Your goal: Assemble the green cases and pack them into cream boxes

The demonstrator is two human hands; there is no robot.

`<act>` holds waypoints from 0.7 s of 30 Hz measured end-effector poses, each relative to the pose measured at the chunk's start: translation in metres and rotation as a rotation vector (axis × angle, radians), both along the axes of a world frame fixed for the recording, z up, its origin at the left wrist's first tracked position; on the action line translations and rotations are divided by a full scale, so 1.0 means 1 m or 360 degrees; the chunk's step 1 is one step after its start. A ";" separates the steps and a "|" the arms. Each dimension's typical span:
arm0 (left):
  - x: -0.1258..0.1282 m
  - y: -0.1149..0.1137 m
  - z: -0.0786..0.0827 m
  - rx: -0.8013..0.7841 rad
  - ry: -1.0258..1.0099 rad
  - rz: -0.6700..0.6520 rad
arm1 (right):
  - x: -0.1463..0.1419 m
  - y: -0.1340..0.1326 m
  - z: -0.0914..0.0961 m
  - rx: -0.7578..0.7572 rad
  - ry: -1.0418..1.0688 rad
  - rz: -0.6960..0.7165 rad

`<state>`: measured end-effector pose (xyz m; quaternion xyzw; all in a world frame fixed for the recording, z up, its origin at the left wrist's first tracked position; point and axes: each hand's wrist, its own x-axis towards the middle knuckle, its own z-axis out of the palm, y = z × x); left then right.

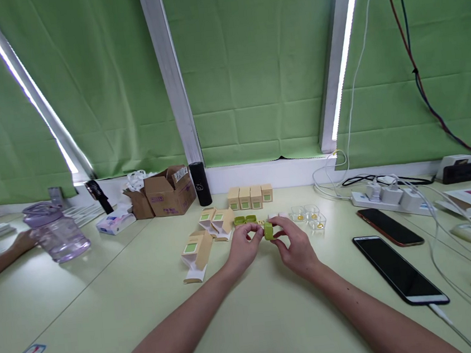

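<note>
Sm. green case, hard, smooth, squarish w/ rounded corners: held just above table, betw. both hands. R hand: thumb + fingertips pinching case from its R side. L hand: thumb + fingers drawn close at case's L side; can't tell if pinching anything.

Just beyond L hand: green tray, two square hollows side by side. Clear cups, hard plastic, gold centres, qty 3, just past R hand.

Open cartons, tan card, white inside, green sq. labels, flaps out; qty 3, L of L hand, nearest obstruction that side. Upright boxes, tan, sm., qty 4 in row, farther back.

Rear L: cardboard box, brown, corrugated, flaps up; black cylinder, matte, upright; soft tissue pack; jug, translucent purple plastic, w/ another person's hand behind.

R: phones, glossy black, qty 2, nearer one w/ cable plugged in; power strip, white, w/ adapters; loose white cables. Backdrop: green blinds, creased fabric.
</note>
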<state>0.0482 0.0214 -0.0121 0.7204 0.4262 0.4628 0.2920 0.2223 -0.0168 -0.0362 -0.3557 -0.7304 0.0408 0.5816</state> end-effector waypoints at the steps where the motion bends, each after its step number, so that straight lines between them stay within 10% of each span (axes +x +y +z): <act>1: 0.001 -0.001 0.001 -0.0015 -0.0006 -0.0008 | 0.000 0.000 0.000 0.0007 -0.0011 0.0001; 21: 0.002 -0.001 0.002 -0.0112 -0.0120 -0.0154 | 0.000 0.002 0.000 -0.0017 -0.0032 -0.0010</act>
